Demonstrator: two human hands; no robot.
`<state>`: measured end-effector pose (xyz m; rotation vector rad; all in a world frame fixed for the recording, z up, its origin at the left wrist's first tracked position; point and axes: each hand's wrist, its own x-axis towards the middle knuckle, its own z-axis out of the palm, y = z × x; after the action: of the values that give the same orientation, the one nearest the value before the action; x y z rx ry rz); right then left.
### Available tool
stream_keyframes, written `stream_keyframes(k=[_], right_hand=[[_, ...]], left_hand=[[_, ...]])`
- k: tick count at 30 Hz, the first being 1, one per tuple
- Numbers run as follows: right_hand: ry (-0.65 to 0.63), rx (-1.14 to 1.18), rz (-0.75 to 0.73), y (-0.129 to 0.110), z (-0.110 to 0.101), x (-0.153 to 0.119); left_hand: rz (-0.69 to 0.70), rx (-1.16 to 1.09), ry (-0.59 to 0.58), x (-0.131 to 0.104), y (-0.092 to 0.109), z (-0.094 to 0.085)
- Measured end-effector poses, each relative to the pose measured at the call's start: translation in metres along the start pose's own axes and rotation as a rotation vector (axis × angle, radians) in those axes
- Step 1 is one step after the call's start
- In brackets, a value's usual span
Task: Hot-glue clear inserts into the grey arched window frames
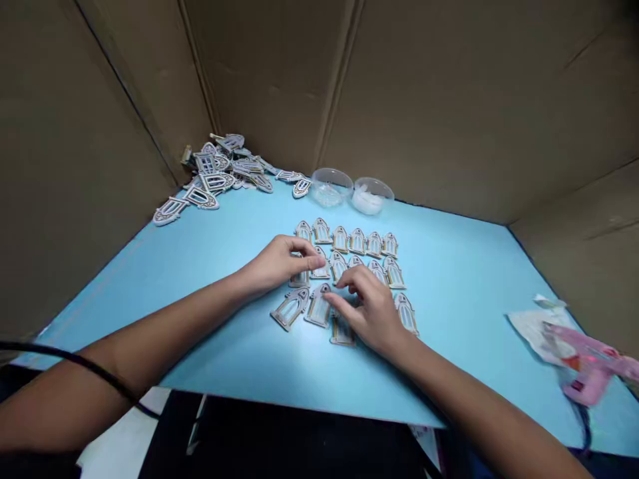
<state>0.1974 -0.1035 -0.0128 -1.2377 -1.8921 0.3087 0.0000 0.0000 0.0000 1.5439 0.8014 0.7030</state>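
Small arched window-shaped pieces lie in rows on the blue tabletop (210, 266). My left hand (284, 261) is over the left end of the middle row, its thumb and index fingertips pinched together above an arched piece (319, 269). Whatever may be between those fingertips is too small to make out. My right hand (372, 309) hovers over the front row with thumb and fingers apart. Its thumb tip is at the upper edge of another arched window piece (318, 307). Beneath this hand, one front-row piece (342, 331) is partly hidden. A tilted piece (290, 309) lies at the row's left end.
Loose arched pieces (217, 181) are heaped in the back left corner. Two clear plastic tubs (332, 178) stand at the back, holding whitish contents. A pink glue gun (592, 372) lies at the right beside white paper (534, 329). Cardboard walls (424, 100) surround the table; a black cable (90, 364) crosses my left forearm.
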Motion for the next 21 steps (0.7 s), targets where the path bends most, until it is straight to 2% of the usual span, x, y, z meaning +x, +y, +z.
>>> stream_keyframes(k=[3, 5, 8, 11, 14, 17, 19, 21], right_hand=[[-0.026, 0.216, 0.101, 0.003, -0.004, 0.005], [-0.056, 0.319, 0.115, 0.003, -0.005, 0.008], [-0.086, 0.357, 0.119, 0.001, -0.005, 0.010], [-0.032, 0.373, 0.250, -0.001, -0.003, 0.011], [-0.055, 0.451, 0.401, -0.004, -0.003, 0.015], [-0.091, 0.498, 0.468, -0.009, -0.002, 0.020], [-0.111, 0.489, 0.459, -0.014, 0.002, 0.022], [-0.193, 0.487, 0.450, -0.020, 0.009, 0.023]], left_hand=[[-0.008, -0.047, -0.100, -0.003, -0.005, 0.006], [-0.003, -0.076, -0.148, -0.004, -0.006, 0.007], [0.016, -0.088, -0.216, -0.003, -0.006, 0.004], [0.040, -0.046, -0.296, -0.003, -0.005, 0.001], [0.053, 0.007, -0.327, -0.004, -0.003, 0.000], [0.018, 0.103, -0.265, -0.002, -0.003, -0.004], [-0.018, 0.173, -0.138, 0.002, -0.003, -0.009], [-0.033, 0.199, -0.015, 0.005, -0.004, -0.015]])
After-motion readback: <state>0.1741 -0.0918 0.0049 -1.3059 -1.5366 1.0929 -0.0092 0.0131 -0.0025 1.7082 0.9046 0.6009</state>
